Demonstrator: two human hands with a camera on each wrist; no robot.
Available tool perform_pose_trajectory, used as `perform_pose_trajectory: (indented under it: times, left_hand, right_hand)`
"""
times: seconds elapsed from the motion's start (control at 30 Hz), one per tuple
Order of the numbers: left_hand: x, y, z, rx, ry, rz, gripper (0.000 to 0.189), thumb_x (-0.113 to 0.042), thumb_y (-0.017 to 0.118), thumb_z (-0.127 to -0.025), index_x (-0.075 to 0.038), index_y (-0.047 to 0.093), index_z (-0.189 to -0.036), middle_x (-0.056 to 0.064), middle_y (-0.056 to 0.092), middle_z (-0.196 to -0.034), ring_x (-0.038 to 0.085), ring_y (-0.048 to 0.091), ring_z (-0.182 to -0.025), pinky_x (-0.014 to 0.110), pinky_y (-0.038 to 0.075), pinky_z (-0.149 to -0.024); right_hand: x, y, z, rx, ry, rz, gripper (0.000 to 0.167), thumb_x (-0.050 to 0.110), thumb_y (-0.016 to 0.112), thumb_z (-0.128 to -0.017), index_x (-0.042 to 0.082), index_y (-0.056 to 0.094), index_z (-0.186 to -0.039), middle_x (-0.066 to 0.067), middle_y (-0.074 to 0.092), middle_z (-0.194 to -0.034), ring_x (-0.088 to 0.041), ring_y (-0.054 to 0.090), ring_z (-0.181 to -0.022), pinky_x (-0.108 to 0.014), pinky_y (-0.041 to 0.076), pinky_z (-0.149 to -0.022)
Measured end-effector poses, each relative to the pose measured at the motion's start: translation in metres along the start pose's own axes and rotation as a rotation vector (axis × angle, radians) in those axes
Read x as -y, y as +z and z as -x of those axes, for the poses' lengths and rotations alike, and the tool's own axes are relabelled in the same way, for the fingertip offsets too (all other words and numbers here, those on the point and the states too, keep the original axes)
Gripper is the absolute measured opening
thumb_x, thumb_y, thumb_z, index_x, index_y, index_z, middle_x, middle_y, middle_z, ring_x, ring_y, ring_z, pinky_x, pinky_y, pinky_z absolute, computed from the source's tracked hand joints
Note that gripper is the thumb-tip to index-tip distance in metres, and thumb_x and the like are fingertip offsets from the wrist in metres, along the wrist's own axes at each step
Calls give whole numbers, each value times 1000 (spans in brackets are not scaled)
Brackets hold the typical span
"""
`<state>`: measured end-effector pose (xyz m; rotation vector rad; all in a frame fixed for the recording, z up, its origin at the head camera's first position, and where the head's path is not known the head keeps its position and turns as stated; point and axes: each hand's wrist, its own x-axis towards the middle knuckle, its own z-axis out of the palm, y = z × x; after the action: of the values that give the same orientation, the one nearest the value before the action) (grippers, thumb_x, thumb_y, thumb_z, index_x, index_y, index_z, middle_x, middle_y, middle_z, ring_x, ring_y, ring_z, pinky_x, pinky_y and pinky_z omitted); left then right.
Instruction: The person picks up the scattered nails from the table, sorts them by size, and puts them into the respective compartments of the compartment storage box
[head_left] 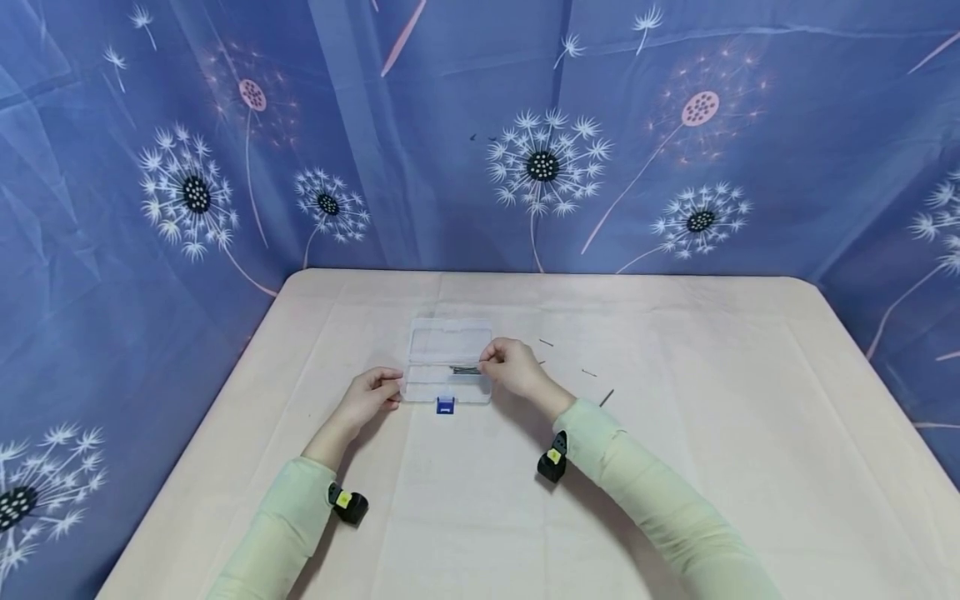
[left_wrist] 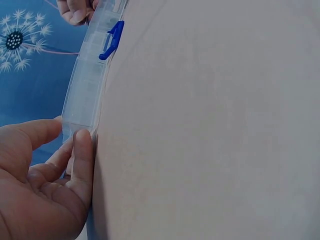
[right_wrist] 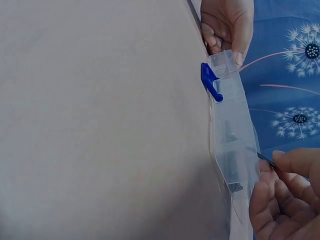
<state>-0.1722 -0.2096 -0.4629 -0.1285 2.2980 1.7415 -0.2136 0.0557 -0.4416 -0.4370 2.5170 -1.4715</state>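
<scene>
1. Pale green sleeves (head_left: 652,483) nearest the camera, small black boxes (head_left: 552,465) at the cuffs.
2. Right hand (head_left: 516,367): thumb and finger pinched narrow on one thin rod (right_wrist: 266,159), dark, at the plastic box's right end.
3. Key relation: held rod slants from the right fingertips leftward, toward the box interior; its long axis runs roughly along the box length, slightly tilted. Whether its tip touches the box, cannot tell.
4. Rod bunch (head_left: 465,370) lies in the box's back row, lengthwise left-to-right, just left of the right fingertips. Right hand is nearer it; left is at the opposite end. Count unclear.
5. Left hand (head_left: 369,392): thumb and fingers grip the left end of the plastic box (head_left: 423,390).
6. Box flat on the table (head_left: 465,500), lid (head_left: 450,343) open on the far side, blue latch (head_left: 446,406) on the near edge.
7. Loose rods (head_left: 607,397) scattered right of the box, near the right hand, pointing different ways; one partly hidden behind the hand.
8. Blue dandelion curtain (head_left: 420,133) behind.
</scene>
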Motion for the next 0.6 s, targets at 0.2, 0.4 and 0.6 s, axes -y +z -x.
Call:
perform_pose_trajectory:
  times: [0.2,0.4,0.6]
  left_hand:
    - [2,0,0,9,11,-3,36,-5,48,-97,15,45,-127,7,59,-92,2,56,-73,12,52,-66]
    - [0,0,1,-9,11,-6,35,-5,48,-97,15,46,-126,8,60,-92,3,56,-73,12,51,-65]
    - [0,0,0,-11,12,-4,35,-5,49,-97,15,47,-125,8,60,-91,4,56,-73,12,51,-64]
  right_hand:
    - [3,1,-1,3,-3,66,8,10,63,-89,2,65,-89,-5,63,-75,-10,51,-60,-19,42,-52]
    - [8,-2,3,10,-44,127,14,12,62,-90,1,68,-96,-9,68,-85,-14,59,-73,-24,51,-67]
    - [8,-14,11,20,-136,191,17,11,59,-90,0,68,-99,-12,70,-93,-20,63,-82,-31,54,-76]
